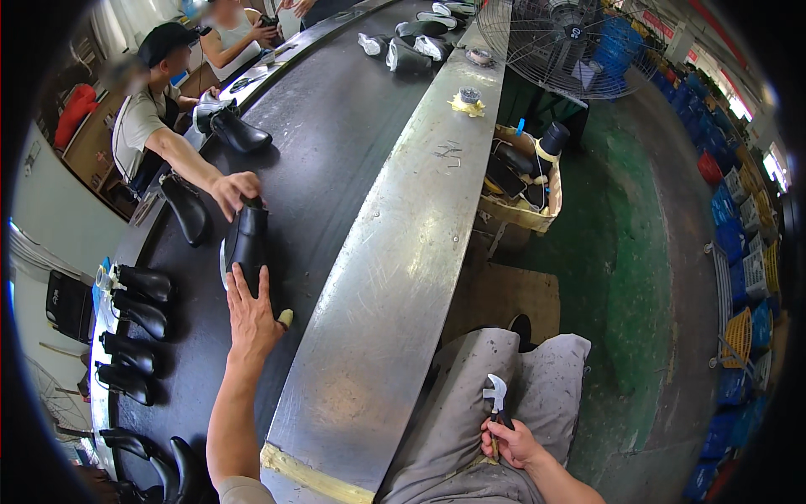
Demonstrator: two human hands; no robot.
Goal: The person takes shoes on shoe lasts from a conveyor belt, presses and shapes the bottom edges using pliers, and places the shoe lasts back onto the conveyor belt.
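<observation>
My left hand (250, 315) reaches over the dark belt with its fingers stretched out, their tips touching the near end of a black ankle boot (250, 233). A yellowish cover sits on its thumb tip. A co-worker's hand (236, 191) is on the far end of the same boot. Over my lap, my right hand (512, 443) is closed round the dark handles of lasting pincers (496, 393), their silver curved head pointing up and away from me.
A metal ledge (382, 252) runs between me and the belt (327, 126). Several black boots (138, 319) line the belt's left side. A tool box (537, 214) and a large fan (571, 38) stand beyond my knees. Co-workers sit across the belt.
</observation>
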